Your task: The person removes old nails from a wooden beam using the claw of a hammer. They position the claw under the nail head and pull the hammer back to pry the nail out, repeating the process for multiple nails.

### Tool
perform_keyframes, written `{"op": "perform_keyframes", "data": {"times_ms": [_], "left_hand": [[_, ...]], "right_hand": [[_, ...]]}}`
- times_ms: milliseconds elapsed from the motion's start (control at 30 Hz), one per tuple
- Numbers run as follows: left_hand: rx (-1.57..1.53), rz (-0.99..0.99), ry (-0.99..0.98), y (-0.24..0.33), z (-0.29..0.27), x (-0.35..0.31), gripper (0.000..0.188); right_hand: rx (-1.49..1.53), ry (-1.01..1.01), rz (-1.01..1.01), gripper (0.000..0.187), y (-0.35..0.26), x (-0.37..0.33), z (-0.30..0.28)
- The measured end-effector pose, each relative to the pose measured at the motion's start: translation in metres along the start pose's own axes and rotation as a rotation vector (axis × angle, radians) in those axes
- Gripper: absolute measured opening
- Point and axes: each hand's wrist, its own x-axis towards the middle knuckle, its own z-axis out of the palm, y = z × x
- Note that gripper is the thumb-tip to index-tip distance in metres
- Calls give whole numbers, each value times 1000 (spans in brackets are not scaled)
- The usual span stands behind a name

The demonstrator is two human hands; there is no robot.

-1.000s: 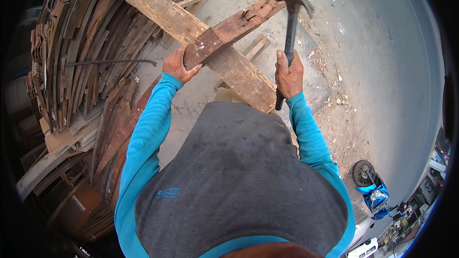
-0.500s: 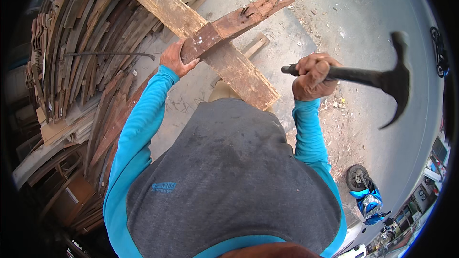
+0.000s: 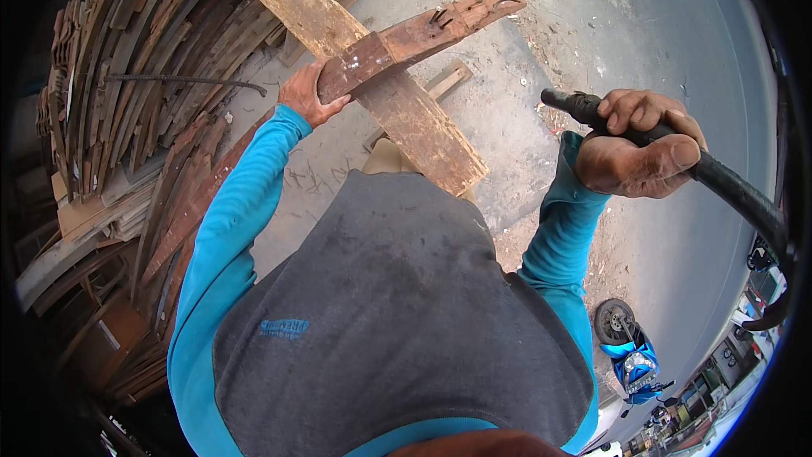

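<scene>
From nine to eleven o'clock, a dense pile of wooden pieces filled the left side, many of them long and curved, and a dark metal rod lay across it toward ten o'clock. The left arm, in a blue sleeve, reached up to between ten and eleven o'clock, where the left hand gripped the near end of a reddish-brown timber, its fingers closed around that end and its thumb pointing right. Beneath the timber ran a pale, worn plank, slanting from eleven o'clock down past the centre, its lower end just beside the beige cloth at the person's legs. The timber crossed over the plank toward one o'clock, and bent nails stuck out of its far part. Near twelve o'clock, a short wooden piece showed partly behind the plank, above the grey ground. A dark grey shirt filled six o'clock. Between two and three o'clock, well apart from the timber, the right hand had its fingers wrapped around the black handle of a hammer; the butt pointed toward ten o'clock, and the dark head, hard to make out, met the rim just past three. At four o'clock stood a blue motorcycle.
</scene>
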Motion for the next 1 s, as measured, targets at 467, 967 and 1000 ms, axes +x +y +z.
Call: {"op": "perform_keyframes", "data": {"times_ms": [467,967,1000], "left_hand": [[37,23,56,-9,12,-5,82],[65,74,143,-12,-7,12,83],[17,41,100,-5,7,-2,83]], "right_hand": [[-118,-348,458,42,-24,-5,24],[-369,-677,1086,41,31,-95,-21],[-310,-609,1044,40,6,-64,-7]]}}
